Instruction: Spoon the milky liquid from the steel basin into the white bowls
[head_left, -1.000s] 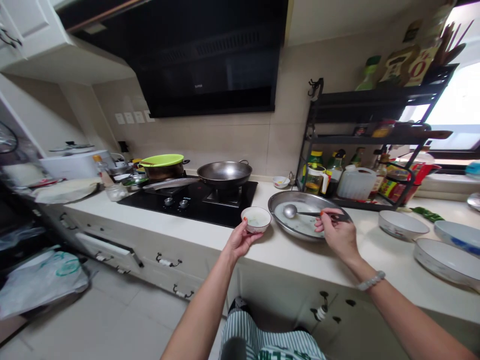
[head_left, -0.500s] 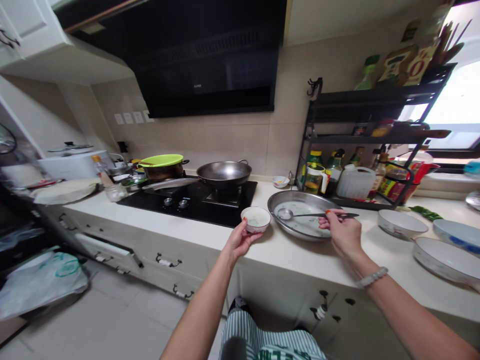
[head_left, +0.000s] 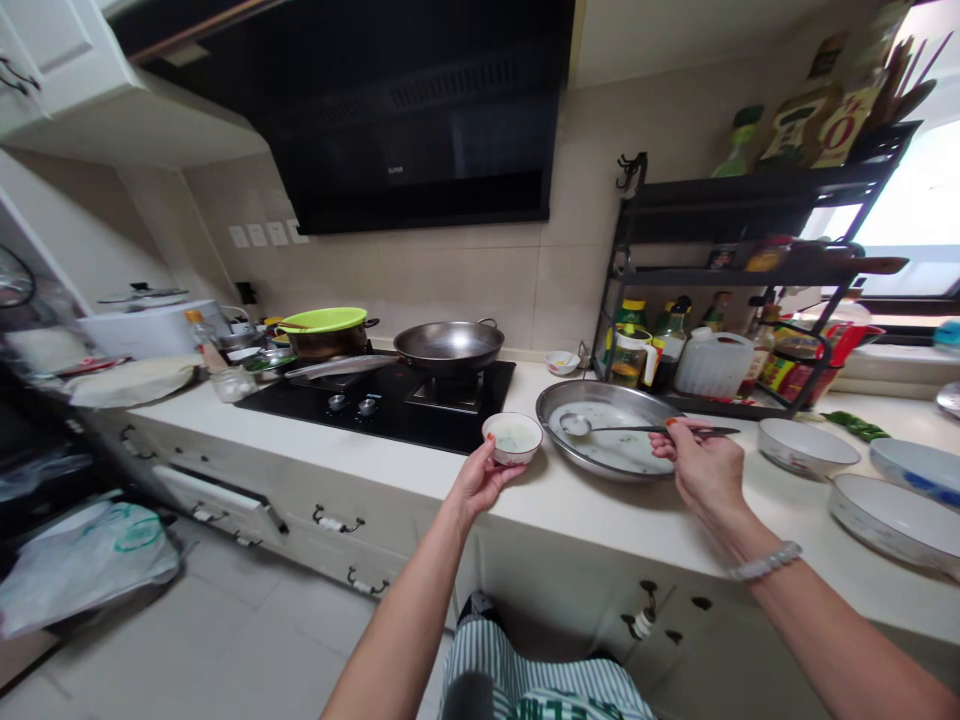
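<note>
My left hand [head_left: 484, 480] is closed around a small white bowl [head_left: 513, 455] with a dark rim, holding it at the counter's front edge. Whitish liquid [head_left: 514, 433] with greenish bits fills much of that bowl. In my right hand [head_left: 705, 468] is the dark handle of a ladle [head_left: 576, 425], held nearly level. The ladle's metal head is over the left side of a wide steel basin [head_left: 600, 472], just right of the small bowl. Milky liquid [head_left: 626, 452] with dark green flecks lies in the basin. Whether the ladle head touches the liquid, I cannot tell.
A wok [head_left: 450, 345] sits on the black gas stove [head_left: 390, 405], near a pot with a lime-green cover [head_left: 330, 320]. White bowls [head_left: 806, 447] and leafy greens [head_left: 856, 427] are on the right. Behind the basin stands a black rack [head_left: 630, 275] with bottles. A small dish [head_left: 562, 363] is by the wall.
My right hand has moved a little to the right, drawing the ladle with it within the basin. My left hand and the small bowl have stayed practically still.
</note>
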